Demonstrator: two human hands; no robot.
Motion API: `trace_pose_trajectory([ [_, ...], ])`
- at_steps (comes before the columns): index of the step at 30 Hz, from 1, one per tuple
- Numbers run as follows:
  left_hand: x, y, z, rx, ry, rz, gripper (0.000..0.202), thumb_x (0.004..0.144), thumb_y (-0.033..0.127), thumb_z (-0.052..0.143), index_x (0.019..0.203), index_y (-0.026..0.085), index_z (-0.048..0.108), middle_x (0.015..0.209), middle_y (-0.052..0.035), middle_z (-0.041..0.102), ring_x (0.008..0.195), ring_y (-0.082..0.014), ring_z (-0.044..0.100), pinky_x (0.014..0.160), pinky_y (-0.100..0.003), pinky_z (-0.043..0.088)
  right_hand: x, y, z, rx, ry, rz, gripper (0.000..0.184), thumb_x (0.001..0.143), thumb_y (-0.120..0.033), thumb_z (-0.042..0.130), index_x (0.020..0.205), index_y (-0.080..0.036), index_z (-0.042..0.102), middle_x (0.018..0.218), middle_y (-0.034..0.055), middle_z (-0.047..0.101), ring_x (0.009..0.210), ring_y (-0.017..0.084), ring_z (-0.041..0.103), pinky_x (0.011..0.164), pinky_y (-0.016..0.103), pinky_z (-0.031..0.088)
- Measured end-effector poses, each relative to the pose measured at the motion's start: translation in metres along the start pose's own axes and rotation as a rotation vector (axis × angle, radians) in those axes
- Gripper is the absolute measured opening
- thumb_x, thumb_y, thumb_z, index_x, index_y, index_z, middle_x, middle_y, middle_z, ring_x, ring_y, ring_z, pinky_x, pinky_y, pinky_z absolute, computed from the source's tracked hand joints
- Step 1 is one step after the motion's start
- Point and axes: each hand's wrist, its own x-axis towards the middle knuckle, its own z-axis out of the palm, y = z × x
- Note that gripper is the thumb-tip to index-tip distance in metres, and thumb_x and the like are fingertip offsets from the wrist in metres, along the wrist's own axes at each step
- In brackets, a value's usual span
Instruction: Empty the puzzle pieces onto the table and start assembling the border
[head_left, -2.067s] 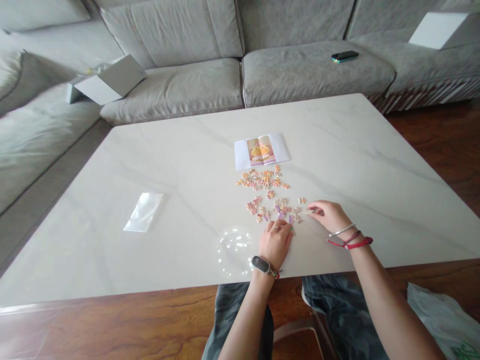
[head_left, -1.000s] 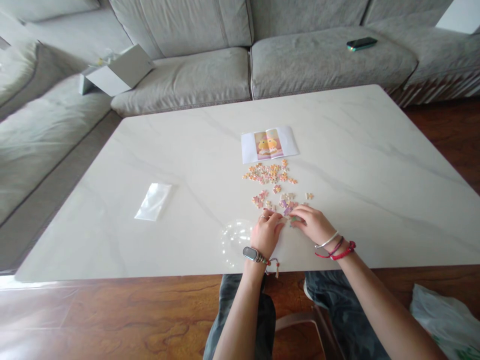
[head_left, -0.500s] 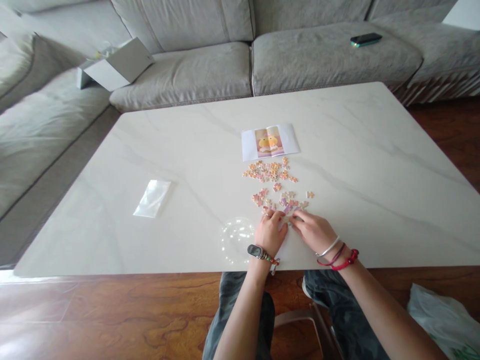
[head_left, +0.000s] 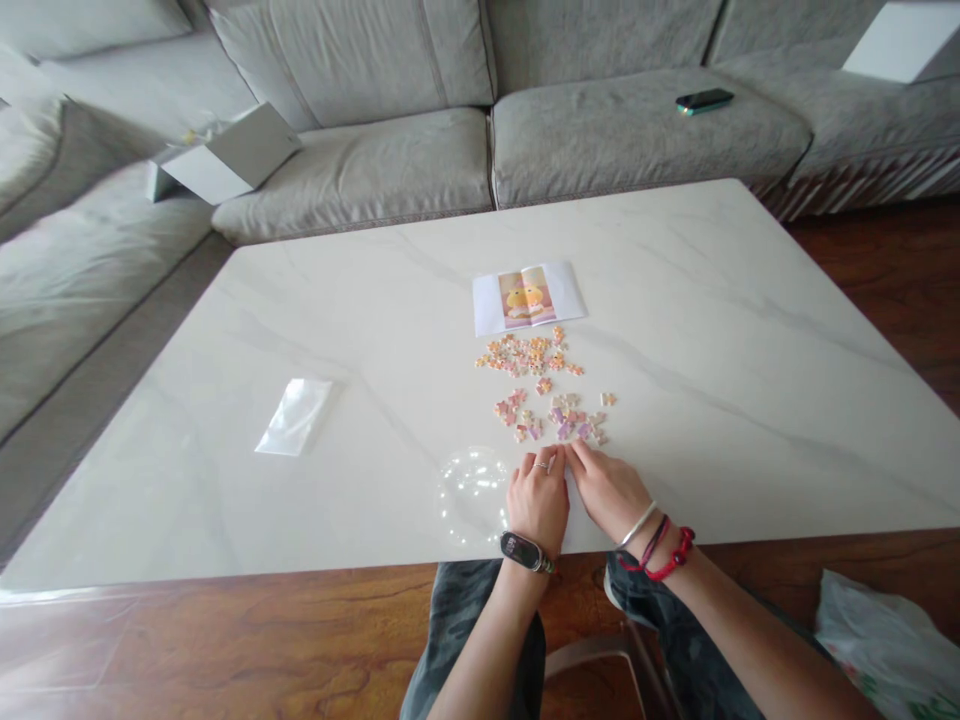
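Now your left hand and right hand meet near the fingertips on the white marble counter, just below scattered pastel jigsaw pieces; both grips look narrow, but whether either holds a piece is hard to tell.

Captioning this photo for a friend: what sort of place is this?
Most likely a home living room: there's a grey sectional sofa, a low white marble-topped table in front of it, and a wood floor.
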Motion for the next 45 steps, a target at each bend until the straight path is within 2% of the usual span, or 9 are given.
trace_pose_trajectory([
  [4,0.008,-0.010,0.000,-0.167,0.017,0.014,0.029,0.078,0.010,0.038,0.098,0.024,0.054,0.093,-0.0039,0.055,0.087,-0.0156,0.050,0.075,-0.028,0.043,0.004,0.005,-0.006,0.017,-0.056,0.002,0.027,0.081,-0.010,0.033,0.089,-0.018,0.057,0.088,0.0085,0.059,0.061,0.014,0.055,0.048,0.025,0.035],
  [8,0.015,-0.016,0.000,-0.258,0.036,0.000,0.026,0.080,0.015,0.038,0.102,0.021,0.050,0.089,-0.0039,0.054,0.084,-0.0142,0.051,0.077,-0.027,0.044,0.010,0.020,-0.004,0.194,-0.051,-0.009,0.020,0.079,-0.014,0.040,0.088,-0.020,0.057,0.094,0.0051,0.057,0.071,0.013,0.056,0.055,0.023,0.040],
  [13,0.018,-0.018,0.002,-0.209,0.003,-0.027,0.013,0.078,0.020,0.045,0.088,0.020,0.053,0.089,-0.0040,0.050,0.083,-0.0145,0.051,0.075,-0.029,0.044,0.011,0.031,0.009,0.358,0.013,-0.015,0.017,0.077,-0.015,0.047,0.089,-0.020,0.058,0.093,0.0041,0.056,0.080,0.013,0.055,0.067,0.022,0.043],
  [18,0.020,-0.015,0.004,-0.126,-0.039,-0.019,0.017,0.074,0.028,0.054,0.086,0.017,0.050,0.090,-0.0069,0.050,0.090,-0.0187,0.048,0.078,-0.033,0.043,0.007,0.027,0.008,0.285,0.020,-0.037,0.021,0.081,-0.015,0.040,0.084,-0.019,0.060,0.090,0.0049,0.057,0.073,0.013,0.055,0.062,0.022,0.042],
  [25,0.023,-0.002,-0.001,0.059,-0.143,-0.085,0.012,0.082,0.019,0.038,0.087,0.015,0.048,0.088,-0.0086,0.052,0.083,-0.0182,0.052,0.068,-0.029,0.044,0.009,0.030,0.013,0.335,0.020,-0.069,0.018,0.080,-0.016,0.041,0.082,-0.018,0.060,0.090,0.0042,0.056,0.071,0.012,0.054,0.064,0.022,0.042],
  [30,0.027,-0.014,-0.006,0.052,-0.204,0.063,0.020,0.085,0.026,0.031,0.087,0.020,0.051,0.092,-0.0051,0.052,0.073,-0.0132,0.054,0.058,-0.022,0.041,0.009,0.032,0.019,0.418,0.032,-0.051,0.012,0.076,-0.017,0.050,0.083,-0.019,0.059,0.090,0.0031,0.055,0.072,0.012,0.054,0.066,0.023,0.042],
  [33,0.029,-0.025,-0.008,-0.001,-0.176,0.075,0.023,0.085,0.029,0.030,0.084,0.021,0.052,0.087,-0.0040,0.053,0.070,-0.0123,0.054,0.060,-0.022,0.041,0.008,0.033,0.021,0.435,0.046,-0.048,0.012,0.076,-0.018,0.050,0.083,-0.019,0.060,0.090,0.0032,0.055,0.072,0.012,0.054,0.067,0.024,0.043],
  [37,0.031,-0.032,-0.009,-0.206,-0.062,-0.032,0.020,0.085,0.025,0.032,0.086,0.020,0.051,0.083,-0.0026,0.057,0.072,-0.0112,0.055,0.064,-0.021,0.041,0.008,0.036,0.025,0.509,0.091,-0.053,0.014,0.076,-0.018,0.050,0.086,-0.019,0.060,0.090,0.0031,0.055,0.077,0.013,0.055,0.073,0.025,0.044],
  [45,0.029,-0.020,-0.004,-0.395,-0.046,-0.088,0.015,0.080,0.023,0.041,0.086,0.021,0.054,0.077,-0.0020,0.059,0.072,-0.0131,0.054,0.066,-0.024,0.041,0.008,0.041,0.023,0.594,0.176,-0.062,0.032,0.074,-0.017,0.053,0.105,-0.021,0.054,0.096,0.0055,0.056,0.088,0.017,0.055,0.077,0.030,0.046],
])
